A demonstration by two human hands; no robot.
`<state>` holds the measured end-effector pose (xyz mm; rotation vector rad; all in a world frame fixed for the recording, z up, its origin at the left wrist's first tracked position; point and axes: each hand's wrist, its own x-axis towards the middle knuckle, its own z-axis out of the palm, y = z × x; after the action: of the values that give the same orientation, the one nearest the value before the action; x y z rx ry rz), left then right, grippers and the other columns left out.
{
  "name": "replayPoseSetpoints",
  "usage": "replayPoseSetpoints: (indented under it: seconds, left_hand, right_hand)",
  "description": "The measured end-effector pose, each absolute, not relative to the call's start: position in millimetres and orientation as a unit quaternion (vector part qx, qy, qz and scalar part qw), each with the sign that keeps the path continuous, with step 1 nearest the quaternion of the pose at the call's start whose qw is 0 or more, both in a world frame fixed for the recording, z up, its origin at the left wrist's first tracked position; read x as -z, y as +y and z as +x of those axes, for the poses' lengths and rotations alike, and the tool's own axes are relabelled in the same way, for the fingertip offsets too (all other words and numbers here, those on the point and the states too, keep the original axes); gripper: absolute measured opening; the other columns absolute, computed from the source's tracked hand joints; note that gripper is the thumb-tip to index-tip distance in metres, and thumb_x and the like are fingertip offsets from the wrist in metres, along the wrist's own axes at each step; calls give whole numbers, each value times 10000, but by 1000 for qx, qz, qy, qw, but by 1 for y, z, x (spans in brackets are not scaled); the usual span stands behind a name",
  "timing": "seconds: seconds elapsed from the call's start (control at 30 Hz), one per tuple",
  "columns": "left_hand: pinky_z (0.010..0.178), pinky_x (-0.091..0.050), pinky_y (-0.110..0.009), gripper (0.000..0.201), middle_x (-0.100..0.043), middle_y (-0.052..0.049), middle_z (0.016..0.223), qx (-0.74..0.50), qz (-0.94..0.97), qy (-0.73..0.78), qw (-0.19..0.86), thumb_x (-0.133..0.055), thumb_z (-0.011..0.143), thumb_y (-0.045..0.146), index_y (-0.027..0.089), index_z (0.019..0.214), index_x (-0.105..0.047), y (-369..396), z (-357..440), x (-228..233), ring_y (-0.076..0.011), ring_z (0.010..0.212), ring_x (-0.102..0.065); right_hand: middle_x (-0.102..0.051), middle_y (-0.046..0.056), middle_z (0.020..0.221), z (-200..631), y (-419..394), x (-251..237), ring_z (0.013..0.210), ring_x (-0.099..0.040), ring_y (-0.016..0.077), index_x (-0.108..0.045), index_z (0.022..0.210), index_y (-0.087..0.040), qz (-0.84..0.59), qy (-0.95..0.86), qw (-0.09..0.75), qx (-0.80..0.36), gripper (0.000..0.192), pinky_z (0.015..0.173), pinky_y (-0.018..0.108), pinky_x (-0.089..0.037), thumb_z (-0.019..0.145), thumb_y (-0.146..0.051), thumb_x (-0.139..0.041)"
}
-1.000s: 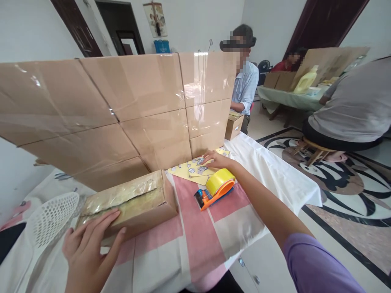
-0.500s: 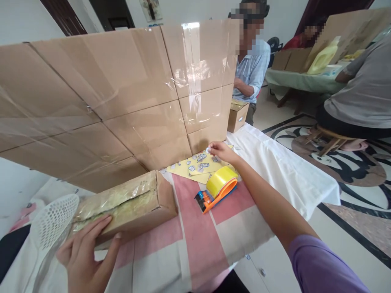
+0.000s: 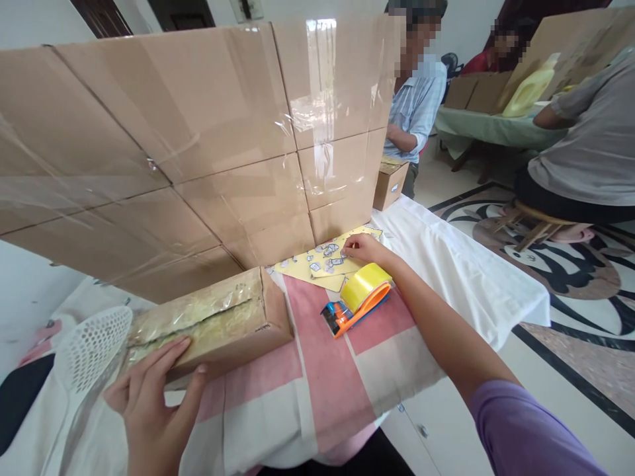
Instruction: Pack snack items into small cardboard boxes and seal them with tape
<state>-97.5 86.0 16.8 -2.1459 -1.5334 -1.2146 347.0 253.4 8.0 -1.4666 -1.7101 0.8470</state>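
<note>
My left hand rests on the near left end of a long cardboard box, fingers lying on its taped top and thumb apart. My right hand reaches over yellow printed paper sheets at the foot of a cardboard panel. Its fingers are pinched together; what they hold, if anything, is too small to make out. Just in front of that hand lies an orange and blue tape dispenser with a roll of yellow tape. Left of the box is a white slotted skimmer.
A tall taped cardboard panel stands across the table's back. A small carton stands beyond its right end. A pink and white cloth covers the table. One person sits behind the panel, another on a stool at right.
The small white thing seen at my right fingertips before no longer shows. My right hand stays over the yellow sheets, and my left hand stays on the box. The view has shifted slightly.
</note>
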Motion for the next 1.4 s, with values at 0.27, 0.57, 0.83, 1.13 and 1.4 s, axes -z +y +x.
replayPoseSetpoints:
  seconds: [0.27,0.57,0.83,1.13,1.4]
  left_hand:
    - [1077,-383,-565,356,-703,-170,1193,421,-729,-523,132,-672,885,348,184,1200,-660,86,-96,-18,-350,1127,-646]
    - [1082,-416,-539,359,-723,-120,1146,453,-719,-510,133,-741,815,345,206,1143,-695,92,-113,-17,-317,1093,-669]
    - [1067,-441,-549,369,-747,-106,1119,468,-704,-513,149,-775,759,365,196,1082,-719,93,-110,-10,-315,1063,-689]
    - [1139,-356,-588,364,-746,-98,1133,488,-683,-522,147,-766,761,384,193,1068,-721,92,-103,-11,-329,1078,-688]
    - [1128,-360,-580,365,-737,-101,1120,457,-684,-548,150,-742,771,415,177,1045,-697,89,-103,-12,-308,1031,-685]
  right_hand:
    - [-565,-22,647,337,232,-61,564,-434,89,-652,830,-162,-513,-605,469,-388,383,552,245,-337,742,-530,-709]
    - [-575,-32,768,184,135,-63,538,-398,67,-562,863,-208,-253,-433,567,-653,323,506,230,-298,814,-479,-731]
    - [-477,-42,767,147,121,6,667,-400,116,-513,860,-214,-395,-406,534,-628,131,598,255,-318,907,-320,-574]
    - [-509,-31,787,143,121,6,728,-466,139,-532,851,-225,-392,-378,551,-632,159,660,272,-377,885,-358,-612]
    - [-503,-38,754,139,116,1,692,-469,131,-530,843,-223,-386,-380,566,-622,164,633,271,-381,889,-357,-611]
